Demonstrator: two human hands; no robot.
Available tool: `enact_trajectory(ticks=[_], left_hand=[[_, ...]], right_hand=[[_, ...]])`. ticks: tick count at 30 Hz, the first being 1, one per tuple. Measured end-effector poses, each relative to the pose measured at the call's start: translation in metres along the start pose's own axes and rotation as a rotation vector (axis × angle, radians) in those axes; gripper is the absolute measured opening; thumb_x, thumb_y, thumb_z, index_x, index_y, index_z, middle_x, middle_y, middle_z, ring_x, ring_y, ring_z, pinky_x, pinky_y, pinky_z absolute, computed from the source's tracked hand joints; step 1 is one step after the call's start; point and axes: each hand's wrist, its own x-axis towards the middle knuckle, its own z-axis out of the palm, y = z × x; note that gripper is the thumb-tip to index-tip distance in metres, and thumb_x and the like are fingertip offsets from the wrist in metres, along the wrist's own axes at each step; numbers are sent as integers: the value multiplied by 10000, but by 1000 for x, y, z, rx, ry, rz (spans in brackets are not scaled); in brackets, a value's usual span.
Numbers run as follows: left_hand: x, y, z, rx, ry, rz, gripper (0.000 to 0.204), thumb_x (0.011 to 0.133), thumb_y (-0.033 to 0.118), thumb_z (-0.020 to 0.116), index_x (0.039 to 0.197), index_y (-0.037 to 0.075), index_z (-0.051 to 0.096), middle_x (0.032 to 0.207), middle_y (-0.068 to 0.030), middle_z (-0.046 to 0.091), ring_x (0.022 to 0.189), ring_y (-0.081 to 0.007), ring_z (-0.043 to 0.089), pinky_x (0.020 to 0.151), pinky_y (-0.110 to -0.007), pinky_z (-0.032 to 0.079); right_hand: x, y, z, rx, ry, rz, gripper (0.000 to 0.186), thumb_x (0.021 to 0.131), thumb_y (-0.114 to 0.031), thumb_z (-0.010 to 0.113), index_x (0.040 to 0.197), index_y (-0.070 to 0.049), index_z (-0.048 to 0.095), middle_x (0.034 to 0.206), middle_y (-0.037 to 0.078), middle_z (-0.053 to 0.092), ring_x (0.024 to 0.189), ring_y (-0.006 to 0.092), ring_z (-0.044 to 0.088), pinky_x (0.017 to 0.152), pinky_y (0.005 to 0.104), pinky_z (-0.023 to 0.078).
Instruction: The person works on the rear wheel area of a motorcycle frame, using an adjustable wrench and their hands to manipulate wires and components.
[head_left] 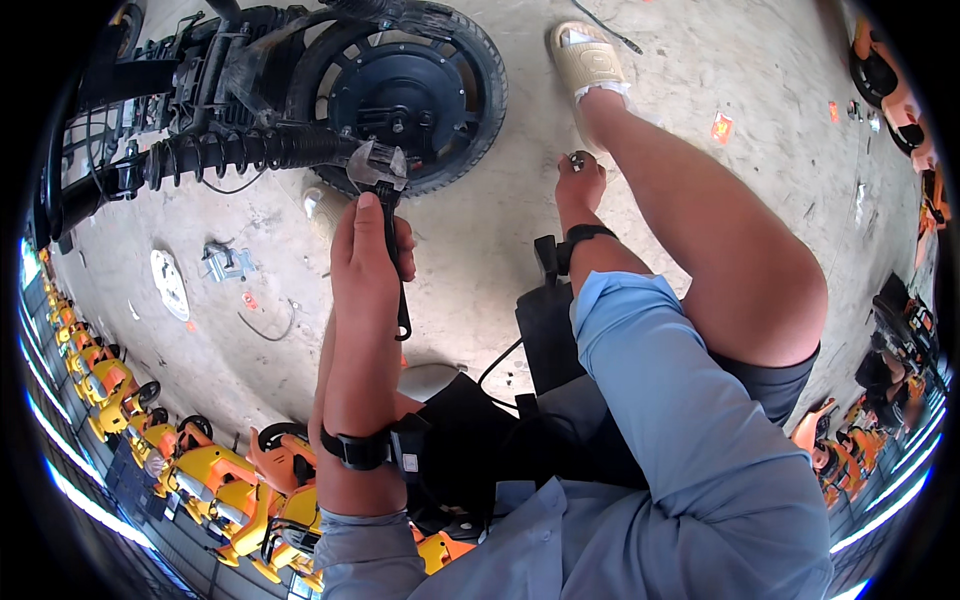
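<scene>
My left hand (362,245) is closed around the black handle of an adjustable wrench (378,165). Its silver jaws point away from me, in front of the lower end of a black spring shock absorber (235,150) and the wheel's hub. Whether the jaws touch anything there, I cannot tell. Beyond stands the black wheel (490,95) with a hub motor (400,95) at its centre. Off to the right, my right hand (582,187) is closed near my sandal, with a small metal piece (577,160) showing at the fingers; its kind is too small to make out.
On the concrete floor to the left lie a white oval piece (170,285), a bluish packet (230,262) and a thin cable (268,330). A black cable (610,28) lies at the top. Rows of yellow and orange vehicles (220,490) line the lower left.
</scene>
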Motion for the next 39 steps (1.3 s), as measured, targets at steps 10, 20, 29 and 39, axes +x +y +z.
enact_trajectory(ticks=[10,20,29,39], left_hand=[[-10,12,7,-63,36,-60,282,1070,295,480,1090,36,590,726,8,467,612,-72,417,592,-227,360],[-7,8,10,-47,14,-32,285,1072,283,474,1072,24,592,727,-6,477,602,-86,418,587,-242,363],[-4,8,13,-29,11,-39,261,1070,278,476,1030,45,588,717,-13,496,588,-91,425,582,-251,373],[3,-3,3,80,-24,25,419,1076,422,399,1044,47,582,700,-3,541,524,-72,474,489,-236,392]], right_hand=[[-13,9,-24,-145,-102,-8,349,860,-243,746,1153,-73,660,1192,150,618,1157,348,565,936,465,502],[-18,-8,-19,-363,-146,-68,404,829,-268,782,1184,-112,667,1194,114,627,1160,331,561,940,450,507],[-20,-9,-24,-316,-137,-63,475,797,-273,814,1213,-126,638,1219,109,613,1183,340,549,948,456,510],[-23,-10,-26,-295,-147,-29,501,804,-285,796,1227,-99,602,1238,142,590,1186,356,546,944,479,512]])
